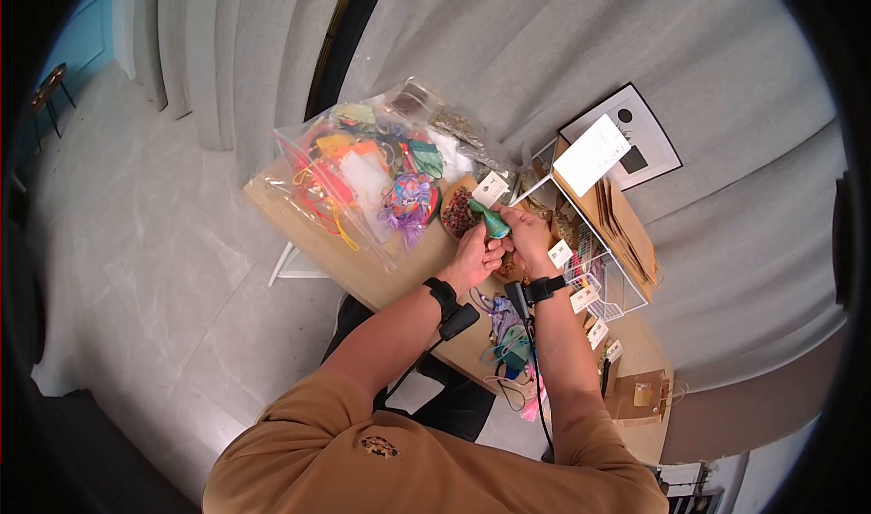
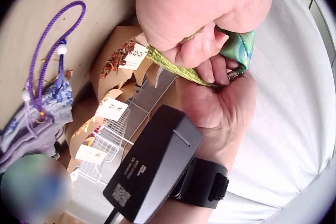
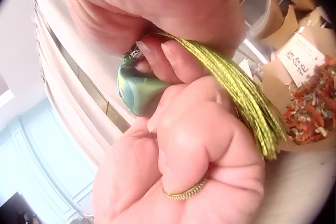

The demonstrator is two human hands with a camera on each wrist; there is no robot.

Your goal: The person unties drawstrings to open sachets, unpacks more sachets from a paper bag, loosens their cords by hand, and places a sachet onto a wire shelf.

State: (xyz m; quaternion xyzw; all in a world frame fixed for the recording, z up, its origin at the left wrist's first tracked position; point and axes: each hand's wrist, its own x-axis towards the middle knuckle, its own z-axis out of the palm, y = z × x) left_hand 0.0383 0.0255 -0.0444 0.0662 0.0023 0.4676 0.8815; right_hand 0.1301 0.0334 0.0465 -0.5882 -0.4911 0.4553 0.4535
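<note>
Both hands meet over the table around a small green patterned sachet (image 1: 493, 225) with a yellow-green tassel (image 3: 236, 85). My left hand (image 1: 476, 258), wearing a ring (image 3: 185, 191), has its fingers curled against the satin pouch (image 3: 139, 90). Close against it, my right hand (image 1: 529, 233) pinches the sachet near a small metal bead (image 3: 136, 53) where the tassel begins. Fingers hide much of the pouch. Just beyond the hands stands an open paper bag of dried petals (image 1: 456, 212) with a label card (image 1: 490, 188).
A large clear plastic bag (image 1: 363, 165) of colourful sachets covers the table's left part. More labelled paper bags (image 2: 113, 109) line a white wire rack (image 1: 603, 287) on the right. Purple and blue sachets (image 2: 44, 111) lie near the front edge. A framed picture (image 1: 667, 156) leans behind.
</note>
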